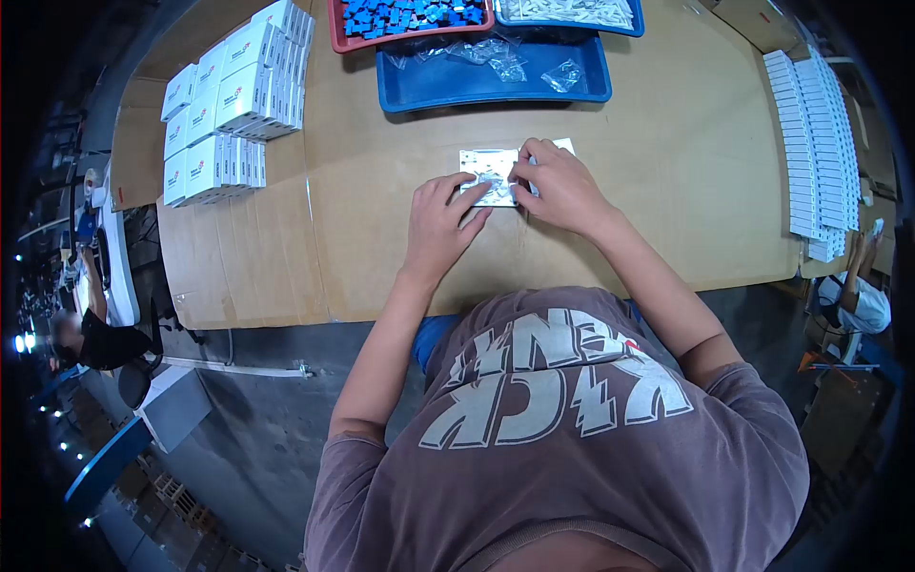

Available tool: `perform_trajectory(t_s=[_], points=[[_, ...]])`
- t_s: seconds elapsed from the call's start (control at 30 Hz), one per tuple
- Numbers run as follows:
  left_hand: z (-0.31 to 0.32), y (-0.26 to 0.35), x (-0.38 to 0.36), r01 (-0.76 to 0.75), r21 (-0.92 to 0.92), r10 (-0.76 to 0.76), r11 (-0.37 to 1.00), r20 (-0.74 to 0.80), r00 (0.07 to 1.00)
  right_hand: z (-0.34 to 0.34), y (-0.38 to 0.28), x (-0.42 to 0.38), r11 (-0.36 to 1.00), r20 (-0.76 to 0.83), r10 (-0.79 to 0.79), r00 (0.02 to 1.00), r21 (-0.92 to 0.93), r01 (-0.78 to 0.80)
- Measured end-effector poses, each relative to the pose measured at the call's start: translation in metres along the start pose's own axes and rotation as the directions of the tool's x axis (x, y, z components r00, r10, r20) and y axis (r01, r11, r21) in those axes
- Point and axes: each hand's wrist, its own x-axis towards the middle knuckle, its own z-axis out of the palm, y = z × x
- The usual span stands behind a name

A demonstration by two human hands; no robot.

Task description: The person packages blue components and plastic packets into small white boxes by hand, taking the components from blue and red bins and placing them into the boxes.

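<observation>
A small white card or flat box (479, 160) lies on the cardboard-covered table (381, 257), with a clear plastic bag of small parts (494, 185) on top of it. My left hand (443, 221) rests flat beside the bag, its fingertips touching the bag's near edge. My right hand (560, 186) sits over the right part of the card, fingers pinching the bag's right side. Part of the card is hidden under my right hand.
A blue tray (581, 91) holds several clear bags. Behind it stand a red tray of blue parts (335, 38) and another blue tray of white parts (637, 21). Stacked white boxes (229, 105) stand at the left, a row of flat white cartons (812, 143) at the right. Other people sit far left and right.
</observation>
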Motion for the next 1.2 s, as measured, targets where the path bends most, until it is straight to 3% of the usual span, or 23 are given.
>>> perform_trajectory(t_s=[0.33,0.53,0.83,0.93,1.03,1.2], points=[[0.002,0.008,0.006,0.027,0.037,-0.028,0.999,0.027,0.999,0.015,-0.001,-0.001,0.999,-0.098,0.015,0.995,0.054,-0.01],[0.006,0.015,0.008,0.058,0.09,-0.059,0.994,0.006,0.998,0.017,0.005,0.001,1.0,-0.072,-0.003,0.997,0.01,0.004],[0.013,0.014,0.004,0.049,0.056,-0.047,0.997,-0.034,0.998,0.018,-0.009,0.015,0.954,0.05,0.216,0.975,-0.223,-0.2],[0.011,0.015,0.005,0.048,0.053,-0.046,0.997,-0.036,0.998,0.005,-0.004,0.02,0.962,0.129,0.17,0.977,-0.236,-0.137],[0.011,0.015,0.004,0.084,0.001,-0.084,0.996,-0.049,0.995,-0.005,0.008,0.021,0.99,0.032,0.111,0.993,-0.089,-0.108],[0.014,0.01,0.0,0.034,0.0,-0.034,0.999,-0.071,0.997,-0.03,0.014,0.021,0.956,0.013,0.271,0.962,0.114,-0.271]])
